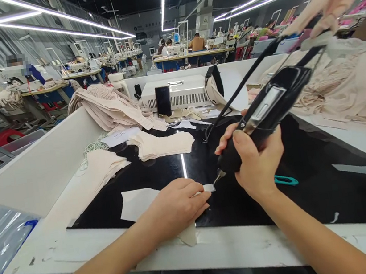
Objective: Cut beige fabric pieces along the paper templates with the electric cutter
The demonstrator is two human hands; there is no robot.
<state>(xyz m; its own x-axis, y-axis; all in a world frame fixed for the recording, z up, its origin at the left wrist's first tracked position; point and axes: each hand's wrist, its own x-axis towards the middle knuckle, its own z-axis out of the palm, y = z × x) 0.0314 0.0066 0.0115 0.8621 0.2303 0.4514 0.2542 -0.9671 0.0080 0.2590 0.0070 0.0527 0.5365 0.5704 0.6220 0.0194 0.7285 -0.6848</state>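
My right hand [256,158] is wrapped round a black corded handheld tool [274,100], its thin metal tip pointing down and left. That tip is close to the end of a small pale fabric strip [209,188]; whether they touch I cannot tell. My left hand [180,202] presses the strip against the black work sheet [226,212], fingers close together. Partly under this hand lies a white flat piece [139,202], and a cream piece [188,235] shows below the palm. At upper right, another person's hand [328,10] is by the tool's rear end and cord.
Cream fabric pieces lie stacked [163,143] behind my left hand, with another stack [101,168] to the left. A teal tool [286,180] rests right of my right wrist. Farther back stand a white vented box [184,93] and a phone [163,102]. Fabric heaps [346,75] fill the right side.
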